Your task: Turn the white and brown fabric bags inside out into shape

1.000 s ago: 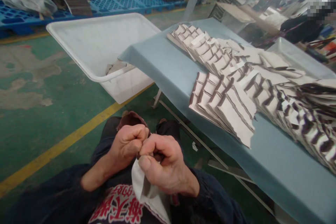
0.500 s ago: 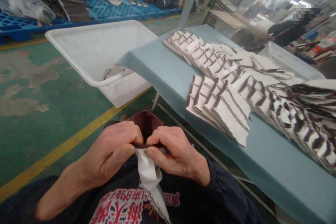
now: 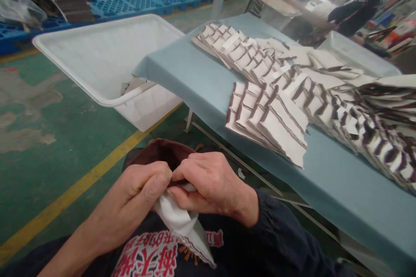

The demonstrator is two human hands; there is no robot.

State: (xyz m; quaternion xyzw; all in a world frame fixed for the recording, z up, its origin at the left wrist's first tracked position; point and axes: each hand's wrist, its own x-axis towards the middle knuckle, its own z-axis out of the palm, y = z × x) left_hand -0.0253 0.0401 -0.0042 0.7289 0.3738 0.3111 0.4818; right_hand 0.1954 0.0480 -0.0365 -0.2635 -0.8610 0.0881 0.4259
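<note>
Close to my body, a fabric piece (image 3: pixel 177 218), brown on one side and white on the other, is pinched between both hands. My left hand (image 3: pixel 139 197) is closed on its edge, thumb on top. Right beside it, my right hand (image 3: pixel 211 181) is closed on the same edge, with the fingertips of the two hands nearly touching. The brown part (image 3: pixel 162 151) bulges up behind the hands, while the white part hangs down over my dark apron. My fingers hide the exact spot where the edge is gripped.
A table with a blue cover (image 3: pixel 201 95) stands to the right. On it lie overlapping stacks of white pieces with dark edges (image 3: pixel 266 117). A white plastic bin (image 3: pixel 107 65) with some pieces inside stands at left. Blue pallets (image 3: pixel 136 4) and a person (image 3: pixel 357 8) are farther back.
My left hand has turned, its thumb now up against the right fingertips. The brown part has shifted left and the white part's lower end hangs further right. The view has tilted slightly.
</note>
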